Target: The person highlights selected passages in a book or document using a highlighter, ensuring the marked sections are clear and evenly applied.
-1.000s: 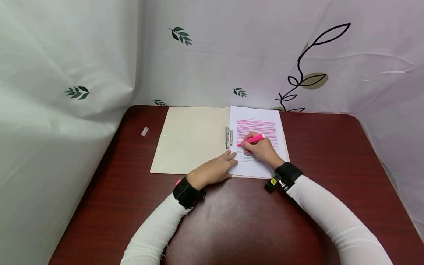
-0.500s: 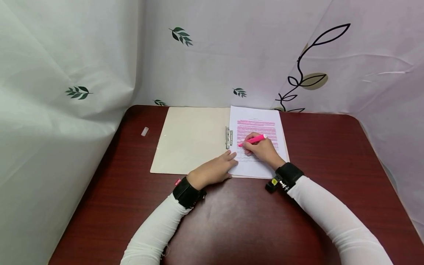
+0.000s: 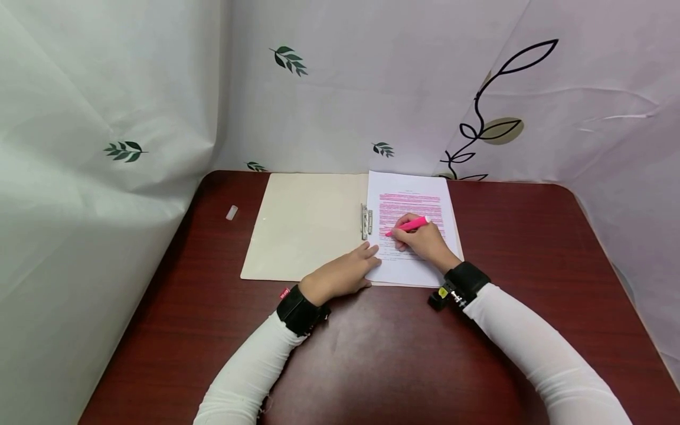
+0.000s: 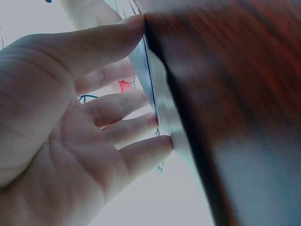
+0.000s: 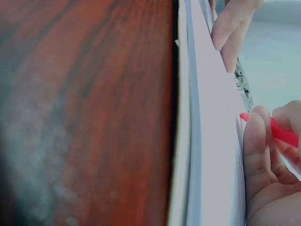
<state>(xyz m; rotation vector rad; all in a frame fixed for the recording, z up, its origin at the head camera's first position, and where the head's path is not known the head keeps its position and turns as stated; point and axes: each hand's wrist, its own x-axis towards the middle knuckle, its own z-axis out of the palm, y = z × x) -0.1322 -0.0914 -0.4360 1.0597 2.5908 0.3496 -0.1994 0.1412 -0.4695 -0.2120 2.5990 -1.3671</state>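
My right hand (image 3: 425, 241) pinches a pink highlighter (image 3: 416, 224), its tip down at a line of print partway along the white sheets (image 3: 404, 274). Pink strokes cover the lines above the tip. In the right wrist view the highlighter (image 5: 283, 133) sits between thumb and fingers, with the side of the hand against the paper. My left hand (image 3: 342, 273) rests over the lower left edge of the sheets, fingers loosely extended on paper and folder. Its thumb (image 4: 108, 42) lies near the bottom edge in the left wrist view. The sheets lie on the right side of an open cream folder (image 3: 305, 227).
A metal clip (image 3: 366, 222) runs along the folder's spine, left of the sheets. One small whitish block (image 3: 231, 212) lies on the dark red-brown table (image 3: 531, 236) at the far left. White curtains with leaf prints (image 3: 329, 106) enclose the back and sides.
My right hand has slid slightly to the right with the highlighter, the tip moving along a line. My left hand stays in place on the paper.
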